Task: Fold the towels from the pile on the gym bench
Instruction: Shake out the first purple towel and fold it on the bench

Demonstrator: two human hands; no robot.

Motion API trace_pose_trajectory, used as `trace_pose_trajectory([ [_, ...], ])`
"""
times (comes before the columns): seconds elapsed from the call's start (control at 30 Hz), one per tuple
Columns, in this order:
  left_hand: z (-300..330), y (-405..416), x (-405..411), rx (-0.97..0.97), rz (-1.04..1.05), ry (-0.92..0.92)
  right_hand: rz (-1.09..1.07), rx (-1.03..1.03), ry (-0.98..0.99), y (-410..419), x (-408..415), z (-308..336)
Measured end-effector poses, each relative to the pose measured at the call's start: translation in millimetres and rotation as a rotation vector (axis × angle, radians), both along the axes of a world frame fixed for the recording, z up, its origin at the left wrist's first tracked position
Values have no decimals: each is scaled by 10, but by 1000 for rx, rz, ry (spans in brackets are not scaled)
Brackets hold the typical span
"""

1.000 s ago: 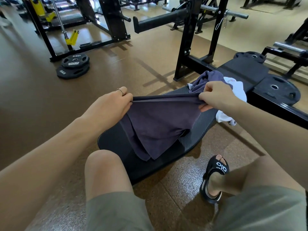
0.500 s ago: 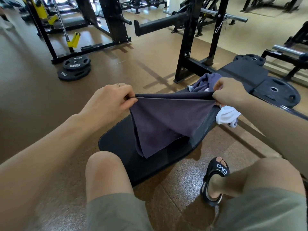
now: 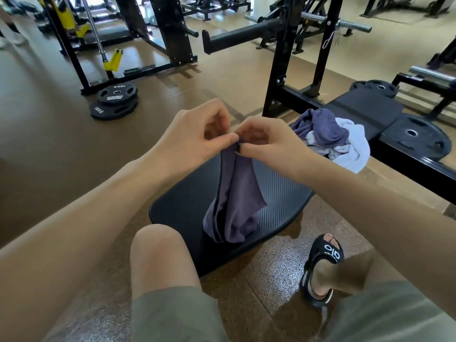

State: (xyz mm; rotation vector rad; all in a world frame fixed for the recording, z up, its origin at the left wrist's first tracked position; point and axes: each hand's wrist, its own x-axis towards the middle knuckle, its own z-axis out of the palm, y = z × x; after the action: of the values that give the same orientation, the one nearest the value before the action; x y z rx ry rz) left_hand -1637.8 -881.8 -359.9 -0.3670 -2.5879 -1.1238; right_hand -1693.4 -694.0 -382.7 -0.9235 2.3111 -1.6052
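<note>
A dark purple towel (image 3: 234,201) hangs doubled over above the black bench pad (image 3: 180,208), its lower end brushing the pad. My left hand (image 3: 195,134) and my right hand (image 3: 266,141) meet at its top, each pinching a corner between thumb and fingers. Farther along the bench lies the pile (image 3: 330,137): a crumpled purple towel on top of a white one that droops over the bench's right edge.
A black rack upright (image 3: 278,70) and a padded bar (image 3: 237,39) stand behind the bench. Weight plates (image 3: 114,99) lie on the floor at the left, another plate (image 3: 417,137) at the right. My knees and a sandalled foot (image 3: 323,265) flank the bench end.
My hands, held apart with the towel stretched flat between them, have come together, so the towel now hangs folded in half lengthwise.
</note>
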Motion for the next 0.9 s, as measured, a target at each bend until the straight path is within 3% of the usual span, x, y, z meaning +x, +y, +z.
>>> trace_pose_trajectory([
  [0.2,-233,48,64,73,18,-99,-84,-8,-34,5,-40,10],
  [0.63,-128,117,26,-2,-14,-15,-98,108,294,79,-70,151],
  [0.8,-277,133,97,-255,36,29,-111,117,342,85,-55,218],
  [0.9,-391,158,136,-269,102,57,-163,101,337,94,-59,266],
])
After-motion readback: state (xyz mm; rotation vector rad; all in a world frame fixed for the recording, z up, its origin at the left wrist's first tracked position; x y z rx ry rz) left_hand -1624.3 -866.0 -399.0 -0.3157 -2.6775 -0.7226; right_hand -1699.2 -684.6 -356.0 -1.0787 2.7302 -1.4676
